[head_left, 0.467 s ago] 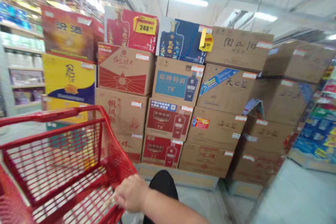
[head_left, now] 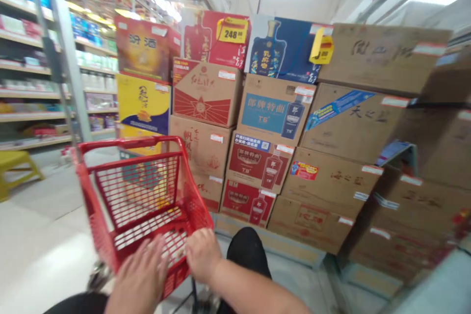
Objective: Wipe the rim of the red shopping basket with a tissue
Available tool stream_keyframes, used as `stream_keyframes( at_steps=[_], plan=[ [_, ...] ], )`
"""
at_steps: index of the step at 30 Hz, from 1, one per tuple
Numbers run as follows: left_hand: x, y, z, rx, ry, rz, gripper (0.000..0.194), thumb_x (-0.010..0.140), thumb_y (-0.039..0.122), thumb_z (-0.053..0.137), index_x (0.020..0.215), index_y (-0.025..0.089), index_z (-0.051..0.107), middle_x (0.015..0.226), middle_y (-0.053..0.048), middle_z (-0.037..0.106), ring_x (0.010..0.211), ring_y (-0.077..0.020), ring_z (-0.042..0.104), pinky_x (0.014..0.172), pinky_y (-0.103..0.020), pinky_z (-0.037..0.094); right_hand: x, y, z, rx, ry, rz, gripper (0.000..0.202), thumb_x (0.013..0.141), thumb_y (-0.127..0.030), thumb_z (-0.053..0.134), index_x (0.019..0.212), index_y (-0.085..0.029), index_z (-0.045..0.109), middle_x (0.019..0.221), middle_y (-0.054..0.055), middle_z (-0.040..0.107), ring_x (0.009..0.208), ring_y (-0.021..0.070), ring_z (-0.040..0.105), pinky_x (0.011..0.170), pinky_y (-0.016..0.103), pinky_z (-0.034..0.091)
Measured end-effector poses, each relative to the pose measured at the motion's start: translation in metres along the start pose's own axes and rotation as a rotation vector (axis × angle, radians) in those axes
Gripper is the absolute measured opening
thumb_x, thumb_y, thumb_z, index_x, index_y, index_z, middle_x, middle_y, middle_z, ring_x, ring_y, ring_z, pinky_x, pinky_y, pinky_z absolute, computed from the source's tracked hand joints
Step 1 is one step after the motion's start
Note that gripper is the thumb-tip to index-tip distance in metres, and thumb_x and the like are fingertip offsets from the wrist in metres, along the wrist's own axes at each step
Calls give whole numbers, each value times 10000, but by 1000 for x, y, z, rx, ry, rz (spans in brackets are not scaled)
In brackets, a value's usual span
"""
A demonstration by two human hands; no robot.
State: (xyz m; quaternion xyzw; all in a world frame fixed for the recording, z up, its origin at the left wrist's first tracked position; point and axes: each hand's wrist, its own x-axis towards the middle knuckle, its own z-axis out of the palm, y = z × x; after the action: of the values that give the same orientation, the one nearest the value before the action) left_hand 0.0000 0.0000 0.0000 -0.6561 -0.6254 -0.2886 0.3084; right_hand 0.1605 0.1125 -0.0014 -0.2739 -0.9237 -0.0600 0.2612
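A red plastic shopping cart (head_left: 143, 228) with mesh sides stands in front of me, tilted in view, with no goods visible inside. My right hand (head_left: 203, 256) is closed round the rim at its near right corner. My left hand (head_left: 142, 272) lies over the near side of the cart, fingers stretched out and close together. Whether its palm touches the rim is hidden. My dark-clad knee (head_left: 248, 250) shows just right of my right hand.
Stacked cardboard liquor cartons (head_left: 265, 115) form a wall ahead, on a low base (head_left: 294, 250). Yellow price tags (head_left: 233, 31) hang on the top ones. Goods shelves (head_left: 29, 68) line the left, with a yellow stool (head_left: 18, 169) on the floor before them.
My left hand has come into view over the cart's near side. The view has swung left, and the cart sits further right in it. My right hand still grips the rim.
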Motion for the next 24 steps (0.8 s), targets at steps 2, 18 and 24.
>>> stream_keyframes(
  at_steps=[2,18,24],
  plan=[
    [-1,16,-5,64,-207,22,318,914,258,348,877,225,662,741,-37,688,705,-223,631,768,-400,400,2,10,-12,24,-88,-144,119,884,-283,457,865,-195,535,859,36,575,826,185,501,779,331,417],
    [-9,29,-10,166,-165,20,280,904,341,459,679,205,555,563,-11,565,557,-188,526,638,-342,317,-9,15,-16,237,10,-89,210,919,-193,381,1002,-170,573,928,89,586,952,214,492,867,389,434],
    [-8,31,-12,170,-171,33,279,901,336,465,666,207,540,575,-14,562,574,-192,522,658,-350,314,-15,8,-22,303,39,-183,239,889,-189,462,1093,-211,586,1071,73,595,1075,216,467,952,393,416]
  ],
)
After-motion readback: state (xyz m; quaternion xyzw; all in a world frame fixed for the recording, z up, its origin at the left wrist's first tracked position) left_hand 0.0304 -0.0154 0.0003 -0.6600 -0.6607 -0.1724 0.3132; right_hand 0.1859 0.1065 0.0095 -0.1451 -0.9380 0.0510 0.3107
